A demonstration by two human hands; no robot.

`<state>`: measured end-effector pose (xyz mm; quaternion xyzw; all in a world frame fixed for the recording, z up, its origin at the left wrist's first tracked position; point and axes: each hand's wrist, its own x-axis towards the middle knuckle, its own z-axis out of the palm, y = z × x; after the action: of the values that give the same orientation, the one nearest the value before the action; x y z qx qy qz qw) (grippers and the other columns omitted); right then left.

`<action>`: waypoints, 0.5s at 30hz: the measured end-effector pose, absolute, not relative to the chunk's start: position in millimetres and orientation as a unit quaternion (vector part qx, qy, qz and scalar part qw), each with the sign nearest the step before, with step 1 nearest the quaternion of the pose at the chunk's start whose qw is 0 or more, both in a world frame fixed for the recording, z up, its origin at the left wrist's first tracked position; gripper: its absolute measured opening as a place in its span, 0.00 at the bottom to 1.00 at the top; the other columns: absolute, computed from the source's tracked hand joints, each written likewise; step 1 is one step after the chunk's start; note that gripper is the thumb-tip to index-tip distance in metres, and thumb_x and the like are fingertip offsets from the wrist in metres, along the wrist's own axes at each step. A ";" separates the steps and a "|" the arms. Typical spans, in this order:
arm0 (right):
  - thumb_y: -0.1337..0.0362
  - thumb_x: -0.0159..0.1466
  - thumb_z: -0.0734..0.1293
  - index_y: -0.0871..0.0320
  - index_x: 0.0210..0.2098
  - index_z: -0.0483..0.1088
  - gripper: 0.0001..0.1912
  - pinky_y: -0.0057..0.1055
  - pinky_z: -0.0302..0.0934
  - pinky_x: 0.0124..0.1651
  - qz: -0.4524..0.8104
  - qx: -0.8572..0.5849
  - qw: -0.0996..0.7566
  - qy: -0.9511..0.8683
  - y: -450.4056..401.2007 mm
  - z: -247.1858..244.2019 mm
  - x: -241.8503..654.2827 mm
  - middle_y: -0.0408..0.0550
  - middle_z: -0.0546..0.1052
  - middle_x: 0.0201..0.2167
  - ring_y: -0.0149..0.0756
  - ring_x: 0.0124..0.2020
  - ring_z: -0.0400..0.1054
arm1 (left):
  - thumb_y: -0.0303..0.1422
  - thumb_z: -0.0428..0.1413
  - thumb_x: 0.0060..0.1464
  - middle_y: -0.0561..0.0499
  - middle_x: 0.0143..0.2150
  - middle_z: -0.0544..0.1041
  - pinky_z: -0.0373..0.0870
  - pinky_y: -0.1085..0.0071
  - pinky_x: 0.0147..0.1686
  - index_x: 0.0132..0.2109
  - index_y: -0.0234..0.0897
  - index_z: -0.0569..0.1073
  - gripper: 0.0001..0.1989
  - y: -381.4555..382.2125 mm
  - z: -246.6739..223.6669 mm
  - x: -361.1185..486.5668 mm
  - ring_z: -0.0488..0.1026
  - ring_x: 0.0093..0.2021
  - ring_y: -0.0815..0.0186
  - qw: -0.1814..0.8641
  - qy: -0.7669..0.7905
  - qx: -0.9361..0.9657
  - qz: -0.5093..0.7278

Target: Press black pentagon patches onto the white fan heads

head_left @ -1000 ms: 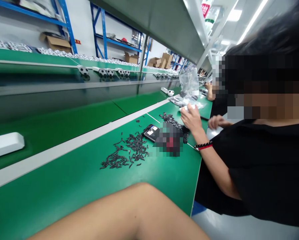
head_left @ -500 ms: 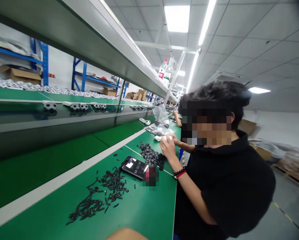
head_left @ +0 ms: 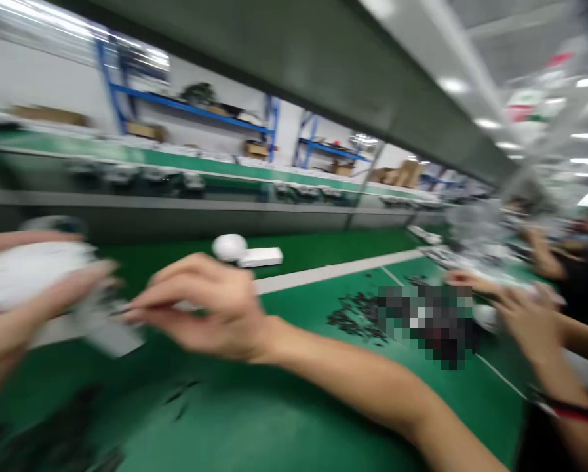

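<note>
At the left edge, my left hand (head_left: pixel 13 328) is closed around a white ball-headed piece (head_left: pixel 33 272). A pale flat handle (head_left: pixel 114 331) slants down and right from it, smeared by motion. My right hand (head_left: pixel 210 305) pinches thumb and forefinger together right beside that handle. What sits between those fingertips is too small and blurred to name. Below my hands, dark small parts (head_left: pixel 52 426) lie heaped on the green table (head_left: pixel 254 419), with a few loose black slivers (head_left: pixel 180 396) near them.
A similar white ball-headed piece (head_left: pixel 229 248) with a handle lies on the green belt (head_left: pixel 313 246) beyond. Another pile of black parts (head_left: pixel 355 318) is to the right, near a co-worker's hands (head_left: pixel 529 314). A long shelf (head_left: pixel 294 59) hangs overhead.
The view has swung left. Both my hands and the white piece have come into sight, and the co-worker has shifted to the right edge of the picture.
</note>
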<state>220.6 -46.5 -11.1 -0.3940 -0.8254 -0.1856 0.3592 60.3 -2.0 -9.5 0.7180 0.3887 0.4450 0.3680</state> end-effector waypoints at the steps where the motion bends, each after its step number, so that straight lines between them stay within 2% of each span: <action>1: 0.63 0.77 0.66 0.46 0.44 0.86 0.14 0.30 0.77 0.43 -0.181 -0.344 0.428 -0.816 -46.8 -7.9 205.6 0.41 0.85 0.46 0.33 0.43 0.79 | 0.47 0.59 0.67 0.58 0.34 0.77 0.79 0.77 0.28 0.49 0.31 0.76 0.20 0.9 -7.5 32.8 0.77 0.31 0.70 0.321 0.433 0.692 0.481; 3: 0.71 0.70 0.73 0.50 0.43 0.84 0.08 0.29 0.78 0.42 -0.191 -0.233 0.533 -0.791 -54.7 5.6 197.0 0.41 0.85 0.41 0.32 0.38 0.79 | 0.47 0.68 0.56 0.57 0.38 0.80 0.79 0.78 0.32 0.52 0.33 0.76 0.26 0.6 -4.6 -7.2 0.79 0.36 0.68 0.259 0.475 0.651 0.533; 4: 0.74 0.68 0.74 0.52 0.43 0.82 0.10 0.30 0.79 0.43 -0.207 -0.182 0.562 -0.779 -60.6 14.3 200.0 0.42 0.85 0.40 0.32 0.38 0.80 | 0.48 0.71 0.51 0.54 0.39 0.81 0.79 0.76 0.34 0.52 0.35 0.76 0.29 -0.7 -4.0 -18.6 0.79 0.37 0.66 0.252 0.475 0.640 0.548; 6: 0.75 0.67 0.75 0.57 0.43 0.81 0.08 0.29 0.80 0.45 -0.256 -0.157 0.507 -0.808 -74.6 30.7 210.6 0.44 0.86 0.40 0.34 0.39 0.81 | 0.50 0.72 0.48 0.50 0.39 0.82 0.78 0.72 0.33 0.50 0.37 0.76 0.29 -2.1 -3.9 -27.2 0.80 0.35 0.62 0.280 0.456 0.633 0.559; 9: 0.71 0.72 0.70 0.51 0.45 0.81 0.09 0.29 0.81 0.48 -0.251 -0.197 0.437 -0.841 -95.9 42.6 219.1 0.41 0.87 0.42 0.36 0.46 0.83 | 0.51 0.73 0.47 0.49 0.36 0.81 0.78 0.70 0.30 0.48 0.39 0.75 0.29 -2.8 -4.5 -24.0 0.80 0.32 0.60 0.339 0.431 0.617 0.564; 12: 0.65 0.77 0.63 0.44 0.48 0.82 0.15 0.29 0.81 0.47 -0.253 -0.195 0.435 -0.842 -104.1 37.5 217.2 0.39 0.87 0.47 0.36 0.49 0.83 | 0.51 0.73 0.48 0.50 0.35 0.80 0.79 0.70 0.30 0.48 0.39 0.73 0.29 -5.1 -6.2 -21.8 0.81 0.33 0.59 0.385 0.411 0.596 0.572; 15: 0.67 0.75 0.66 0.46 0.47 0.82 0.12 0.29 0.81 0.47 -0.265 -0.180 0.447 -0.835 -97.6 29.7 214.6 0.41 0.86 0.49 0.37 0.49 0.83 | 0.51 0.73 0.50 0.50 0.35 0.79 0.80 0.69 0.31 0.49 0.39 0.73 0.30 -8.2 -9.8 -22.1 0.82 0.33 0.58 0.413 0.397 0.589 0.571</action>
<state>214.6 -97.6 29.7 -0.1801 -0.8349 -0.2653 0.4473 -22.1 -8.2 -9.8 0.5886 0.3969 0.5706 0.4128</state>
